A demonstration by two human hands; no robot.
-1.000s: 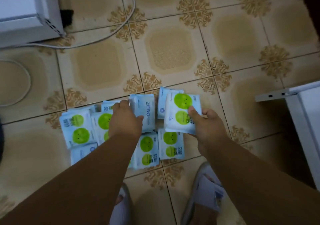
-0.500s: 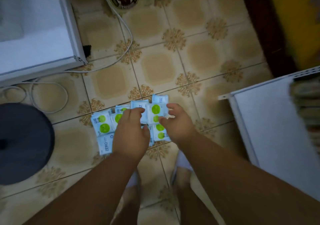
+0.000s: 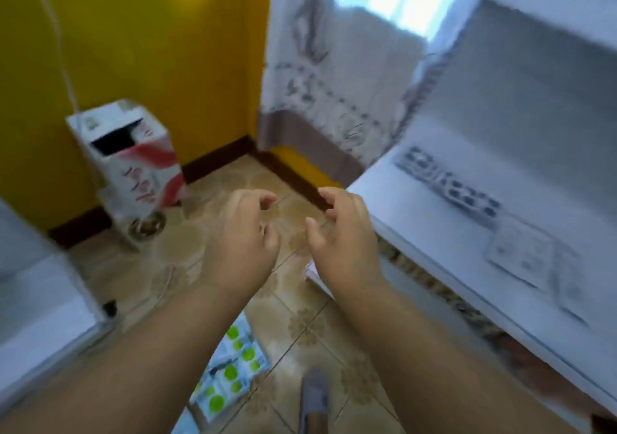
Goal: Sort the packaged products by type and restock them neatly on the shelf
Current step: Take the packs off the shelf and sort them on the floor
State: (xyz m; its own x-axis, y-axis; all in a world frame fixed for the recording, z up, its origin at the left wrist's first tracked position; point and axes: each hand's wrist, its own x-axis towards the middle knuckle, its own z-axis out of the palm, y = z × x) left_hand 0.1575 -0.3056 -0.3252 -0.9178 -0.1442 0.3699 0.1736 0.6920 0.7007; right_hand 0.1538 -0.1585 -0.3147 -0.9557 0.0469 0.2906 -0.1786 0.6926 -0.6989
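Observation:
Several light-blue packets with green circles [image 3: 230, 372] lie on the tiled floor low in the frame, partly hidden by my left forearm. My left hand [image 3: 242, 243] hangs in the air above the floor with loosely curled fingers and holds nothing. My right hand [image 3: 344, 240] is beside it, also loosely curled and empty, close to the edge of the white shelf [image 3: 444, 233] on the right. Blister packs [image 3: 447, 186] and flat white packets [image 3: 521, 253] lie on that shelf, blurred.
A white and red cardboard box [image 3: 133, 156] stands against the yellow wall at the left, with a small tin [image 3: 147, 228] at its foot. A white unit [image 3: 40, 303] fills the left edge. A curtain [image 3: 334, 76] hangs behind the shelf. My slippered foot [image 3: 314, 397] shows at the bottom.
Both hands have let go of the packets and risen off the floor. The view has swung up from the floor toward the wall and the shelf on the right.

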